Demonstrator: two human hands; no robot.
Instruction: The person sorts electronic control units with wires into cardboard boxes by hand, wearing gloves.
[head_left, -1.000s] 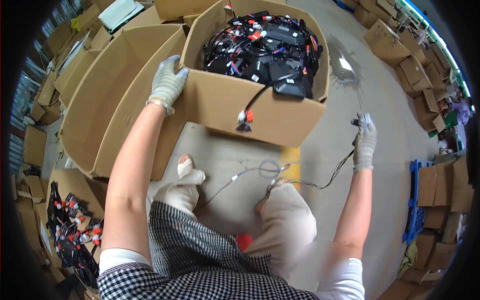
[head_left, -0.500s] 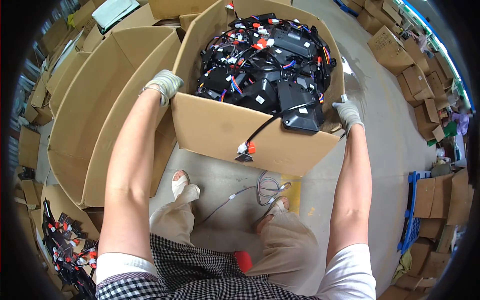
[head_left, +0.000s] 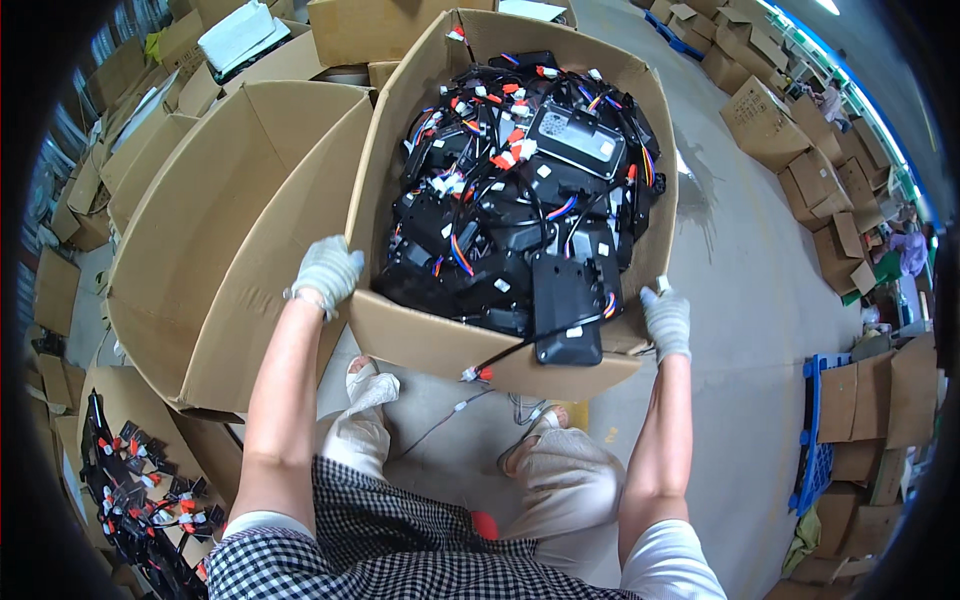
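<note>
A large open cardboard box (head_left: 440, 337) stands in front of me, heaped with black plastic units and wired connectors. My left hand (head_left: 330, 272), in a pale knit glove, is closed on the box's near left corner. On the other side, my right hand (head_left: 667, 322), also gloved, grips the near right corner of its rim. One black plastic unit (head_left: 566, 312) leans over the near wall, its cable (head_left: 520, 348) hanging outside with a red-and-white plug at the end. The undersides of both grips are hidden.
Close by on the left are tall empty cardboard cartons (head_left: 200, 250). At lower left, a carton holds black cable harnesses (head_left: 150, 510). A loose wire (head_left: 440, 420) lies on the floor near my feet. Blue pallets (head_left: 815, 460) and stacked cartons (head_left: 870, 400) line the right.
The box has come closer to me, its near wall now lower in view and covering more of the floor wire. Both hands have moved with it, still gripping its corners.
</note>
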